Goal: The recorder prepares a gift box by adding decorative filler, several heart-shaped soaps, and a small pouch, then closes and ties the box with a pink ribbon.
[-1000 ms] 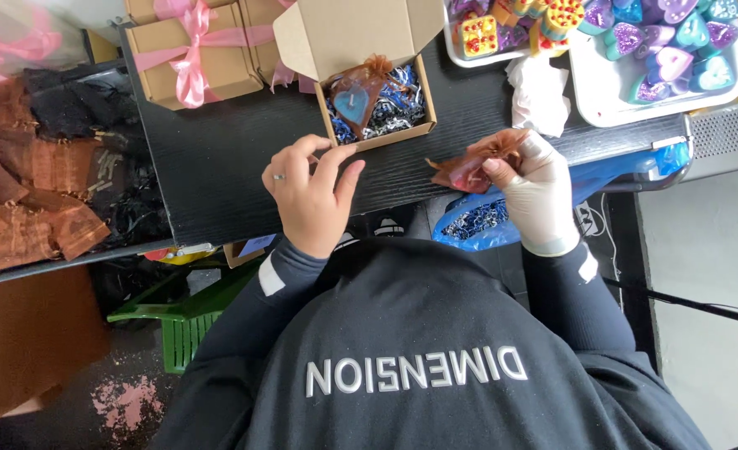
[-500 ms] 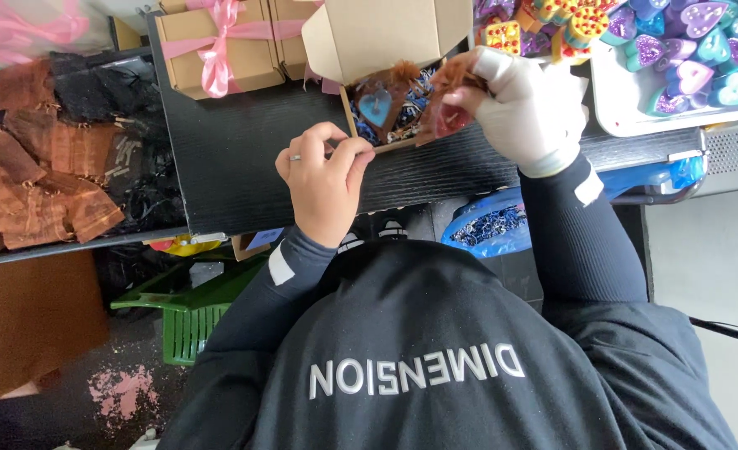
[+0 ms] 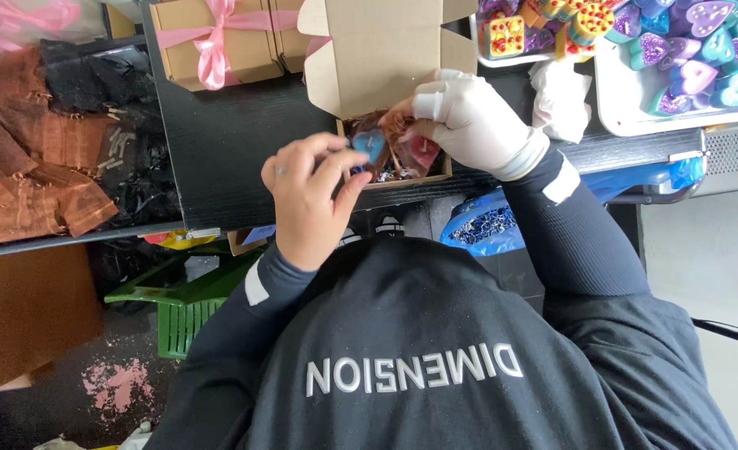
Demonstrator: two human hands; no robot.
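Hard to read the inside of the small open cardboard box (image 3: 402, 171): my two hands cover most of it, only a blue heart shape (image 3: 371, 146), a bit of red and some dark shreds show. The box's raised lid flap (image 3: 385, 50) hides whatever is behind it. The pouch I'm putting in, an orange-brown mesh pouch (image 3: 398, 133), is mostly under my fingers, so its shape is unclear. Top edge crops the tray of coloured heart pieces (image 3: 685, 67) and the closed boxes with pink ribbon (image 3: 210, 42). Under the table edge, the blue bag (image 3: 485, 229) is partly hidden by my sleeve.

My right hand (image 3: 469, 125), in a white glove, sits right over the far side of the box, fingers bunched together and pinched on the mesh pouch, which is inside the box or at its rim; can't tell which. My left hand (image 3: 310, 200), bare, is at the near left corner of the box, fingers curled with tips close together, touching the box edge or its contents; can't tell if it grips anything.

Box is at the near edge of the black table (image 3: 227, 150), just in front of me. Brown and black pouches (image 3: 44, 167) are piled well off to the left.
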